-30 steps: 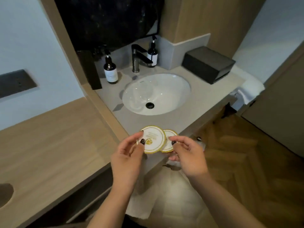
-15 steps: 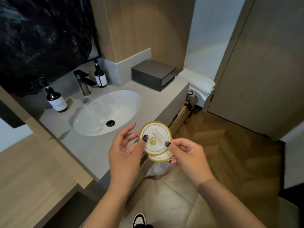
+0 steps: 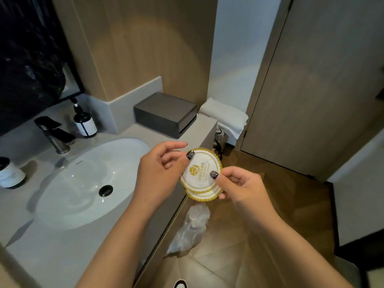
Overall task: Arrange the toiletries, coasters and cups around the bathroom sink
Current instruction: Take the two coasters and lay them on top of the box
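Observation:
Two round white paper coasters (image 3: 199, 177) with gold scalloped rims overlap between my hands, above the front right corner of the grey counter (image 3: 68, 246). My left hand (image 3: 160, 171) pinches the upper coaster at its top left edge with thumb on its face. My right hand (image 3: 239, 186) pinches the coasters from the right, thumb on the front. The white sink (image 3: 83, 183) lies to the left. A dark pump bottle (image 3: 84, 121) stands behind the black tap (image 3: 54, 133), and another bottle (image 3: 9, 173) stands at the far left edge.
A dark grey box (image 3: 166, 114) sits at the counter's back right corner. Folded white towels (image 3: 225, 116) lie beyond the counter's end. A clear plastic bag (image 3: 191, 227) hangs below the counter edge. A wooden door (image 3: 311, 90) stands at the right.
My view has swung right and closer to the counter's right end. The two coasters have slid from side by side into a near stack, still held by both hands.

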Available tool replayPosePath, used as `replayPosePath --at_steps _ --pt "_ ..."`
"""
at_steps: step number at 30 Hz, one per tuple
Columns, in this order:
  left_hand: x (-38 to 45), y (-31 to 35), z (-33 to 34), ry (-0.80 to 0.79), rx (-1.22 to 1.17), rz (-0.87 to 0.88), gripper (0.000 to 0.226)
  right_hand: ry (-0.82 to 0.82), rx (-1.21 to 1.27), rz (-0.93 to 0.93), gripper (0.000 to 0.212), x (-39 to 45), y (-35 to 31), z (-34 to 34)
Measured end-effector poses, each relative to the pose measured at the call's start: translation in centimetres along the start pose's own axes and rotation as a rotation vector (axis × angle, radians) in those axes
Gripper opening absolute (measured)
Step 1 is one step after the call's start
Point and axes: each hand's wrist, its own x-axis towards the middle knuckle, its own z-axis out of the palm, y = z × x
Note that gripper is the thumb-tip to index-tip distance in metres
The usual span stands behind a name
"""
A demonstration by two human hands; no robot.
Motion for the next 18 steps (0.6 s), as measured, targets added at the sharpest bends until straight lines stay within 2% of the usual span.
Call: replayPosePath --at_steps 5,10,18 --pt "5.6 -1.2 1.4 -0.075 -0.065 -0.077 0.035 0.136 0.074 -0.029 0.011 6.4 -0.6 0.4" --pt "10.6 -2.0 1.5 -0.102 -0.024 -0.059 0.023 0.173 0.097 0.002 0.016 11.5 -0.4 0.8" --pt "15.9 -2.9 3.3 -0.017 -0.042 -0.094 0.018 0.074 0.098 0.019 0.011 18.3 0.3 0.3"
